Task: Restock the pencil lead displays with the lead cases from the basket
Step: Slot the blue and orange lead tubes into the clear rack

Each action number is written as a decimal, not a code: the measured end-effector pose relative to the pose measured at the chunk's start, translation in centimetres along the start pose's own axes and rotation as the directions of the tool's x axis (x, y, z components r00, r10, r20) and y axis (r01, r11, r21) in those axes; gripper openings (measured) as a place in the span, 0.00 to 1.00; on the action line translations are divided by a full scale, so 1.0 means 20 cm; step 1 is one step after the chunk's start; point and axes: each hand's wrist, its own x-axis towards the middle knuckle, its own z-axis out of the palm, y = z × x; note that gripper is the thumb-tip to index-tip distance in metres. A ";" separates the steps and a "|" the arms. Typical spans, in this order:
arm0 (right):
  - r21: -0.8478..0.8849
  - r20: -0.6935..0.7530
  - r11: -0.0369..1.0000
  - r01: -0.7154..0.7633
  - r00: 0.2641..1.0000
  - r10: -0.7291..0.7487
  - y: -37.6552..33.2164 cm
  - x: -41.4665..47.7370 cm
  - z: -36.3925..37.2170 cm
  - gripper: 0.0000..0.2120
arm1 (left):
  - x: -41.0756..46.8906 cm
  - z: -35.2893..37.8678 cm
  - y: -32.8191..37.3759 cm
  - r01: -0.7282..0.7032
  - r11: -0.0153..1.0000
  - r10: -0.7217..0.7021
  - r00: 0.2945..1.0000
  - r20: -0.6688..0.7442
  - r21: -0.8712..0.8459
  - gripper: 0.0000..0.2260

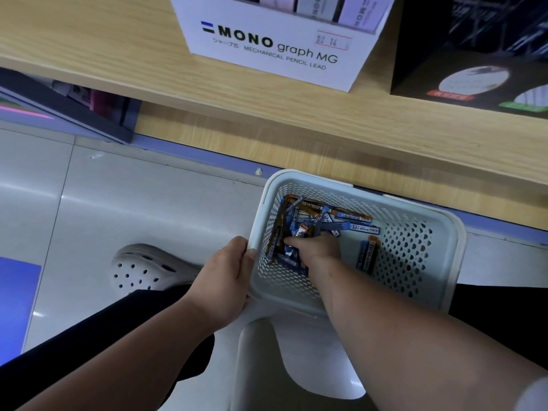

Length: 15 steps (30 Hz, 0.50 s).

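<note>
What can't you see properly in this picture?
Head view:
The right hand: fingertips buried in the lead cases, so any grip is hidden.
The MONO display box: top cut off by the picture's edge; fill unknown.
Case labels: print too small and blurred.
The black box: dark, cut by the right edge.

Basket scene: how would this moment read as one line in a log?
left hand: grips basket rim | right hand: down among lead cases, grasp hidden | MONO display box: on shelf above

Dim cool light, floor (118,203) glare, soft, bowed edges
</note>
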 end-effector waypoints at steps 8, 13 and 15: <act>0.021 -0.001 1.000 0.000 1.000 0.000 0.00 0.01 0.02 0.25 | 0.00 0.00 0.01 0.014 1.000 -0.014 1.000 0.015 -0.003 0.13; 0.014 0.032 1.000 0.000 0.999 -0.001 0.01 0.02 0.01 0.30 | 0.00 0.00 0.01 0.003 1.000 -0.003 1.000 0.012 -0.011 0.13; -0.007 0.065 1.000 0.005 0.998 -0.005 0.01 0.01 0.01 0.28 | 0.00 0.00 0.01 0.004 1.000 -0.004 1.000 0.013 -0.014 0.13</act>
